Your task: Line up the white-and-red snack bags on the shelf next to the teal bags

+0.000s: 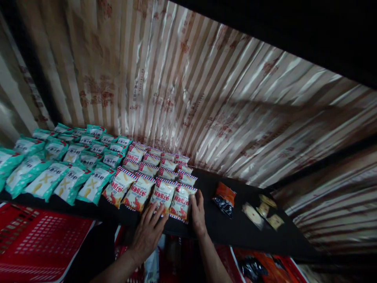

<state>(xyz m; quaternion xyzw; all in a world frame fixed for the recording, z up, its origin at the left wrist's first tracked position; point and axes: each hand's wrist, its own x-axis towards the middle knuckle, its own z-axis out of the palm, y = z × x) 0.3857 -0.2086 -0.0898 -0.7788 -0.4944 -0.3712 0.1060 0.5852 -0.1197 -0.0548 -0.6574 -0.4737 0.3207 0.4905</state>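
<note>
Rows of white snack bags with striped top edges and red lettering stand on a black shelf [206, 212]. My left hand [149, 228] lies with fingers spread against the lower front of a snack bag [163, 194] in the front row. At the right end of that row, my right hand [198, 212] is held upright, its fingers extended along the side of the last snack bag [180, 201]. Neither hand is wrapped around a bag. Two more front-row bags, among them the striped snack bag [138, 192], stand left of my left hand.
Several teal snack bags [96, 184] fill the shelf's left side. Farther right lie an orange and black bag [224, 199] and small clear packets [252, 214]. Below are a red basket [38, 236] and another red basket [235, 259] holding orange bags. A striped sheet [165, 78] hangs behind.
</note>
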